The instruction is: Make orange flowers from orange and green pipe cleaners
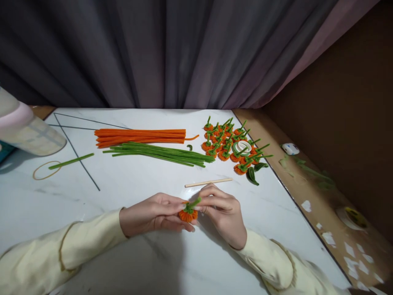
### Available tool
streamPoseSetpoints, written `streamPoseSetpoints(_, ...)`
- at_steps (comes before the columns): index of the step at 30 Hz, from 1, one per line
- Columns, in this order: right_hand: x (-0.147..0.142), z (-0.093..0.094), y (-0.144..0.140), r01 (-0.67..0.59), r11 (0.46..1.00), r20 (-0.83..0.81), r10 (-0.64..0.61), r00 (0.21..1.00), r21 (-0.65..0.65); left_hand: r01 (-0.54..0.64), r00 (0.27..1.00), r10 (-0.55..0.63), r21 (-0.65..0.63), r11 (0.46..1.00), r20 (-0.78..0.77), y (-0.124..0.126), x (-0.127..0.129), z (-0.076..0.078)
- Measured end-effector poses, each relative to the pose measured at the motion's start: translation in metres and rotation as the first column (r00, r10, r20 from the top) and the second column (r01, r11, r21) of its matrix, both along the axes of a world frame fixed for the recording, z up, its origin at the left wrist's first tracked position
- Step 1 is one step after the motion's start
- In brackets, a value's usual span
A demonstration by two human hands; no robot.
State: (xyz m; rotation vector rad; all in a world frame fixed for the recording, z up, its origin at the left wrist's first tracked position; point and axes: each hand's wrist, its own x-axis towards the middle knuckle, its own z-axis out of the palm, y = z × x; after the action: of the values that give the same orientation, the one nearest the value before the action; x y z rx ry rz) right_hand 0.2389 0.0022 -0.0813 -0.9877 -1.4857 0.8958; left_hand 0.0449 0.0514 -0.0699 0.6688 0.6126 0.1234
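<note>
A small orange pumpkin (pixel 188 216) made of pipe cleaner, with a green stem and green bits on top, is between my hands above the table. My left hand (pixel 156 212) grips it, thumb on the top and fingers underneath. At its right side, my right hand (pixel 222 209) is closed, with thumb and forefinger pinching beside the stem base. Just beyond my right hand lies a thin wooden stick (pixel 208 182). Farther off are a bundle of orange pipe cleaners (pixel 141 137) and a bundle of green pipe cleaners (pixel 159 153).
Several finished pumpkins (pixel 224 153) cluster at the back right, with tape rolls (pixel 242 147) and dark green leaves (pixel 252 176) among them. A bottle (pixel 33 127), a rubber band (pixel 38 174) and a single green pipe cleaner (pixel 72 161) are at left. Paper scraps (pixel 328 237) lie beyond the right edge.
</note>
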Motion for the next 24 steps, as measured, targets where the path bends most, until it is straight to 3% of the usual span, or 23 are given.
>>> streamPoseSetpoints(6,0.0017,0.0009,0.0065,-0.109,0.992,-0.045,0.106,0.993,-0.068,0.011,0.999,-0.009,0.054,0.998,-0.040,-0.0009,-0.0006,-0.0002)
streamPoseSetpoints(10,0.0024,0.0031,0.0093,-0.144,0.989,0.002,0.144,0.990,-0.045,0.016,1.000,-0.014,0.068,0.998,-0.017,0.0003,-0.0013,-0.0029)
streamPoseSetpoints(24,0.0026,0.0042,0.0053,-0.067,0.996,0.079,0.072,0.994,-0.060,-0.073,0.995,0.082,0.127,0.989,-0.065,0.0000,0.0009,0.0010)
